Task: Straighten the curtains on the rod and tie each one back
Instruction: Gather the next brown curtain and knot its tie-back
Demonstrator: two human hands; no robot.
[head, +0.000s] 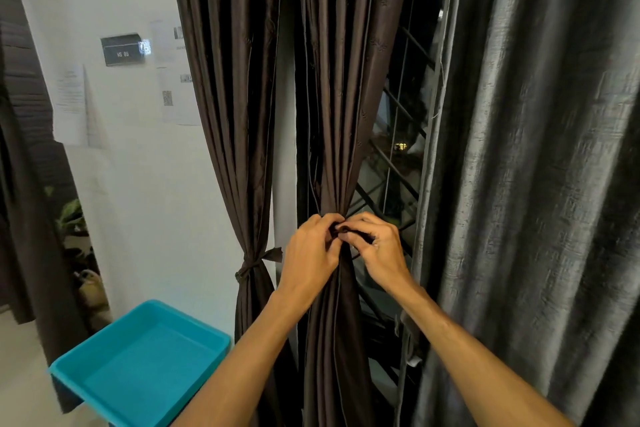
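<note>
Night window (401,156) behind, left hand (311,250) and right hand (377,246) pinching tie (337,230) round gathered curtain (332,80)

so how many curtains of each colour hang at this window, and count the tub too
dark brown curtains: 2 (tied brown curtain; gathered brown curtain, pinched by the left hand and right hand)
grey curtain: 1
teal tub: 1
total: 4
</note>
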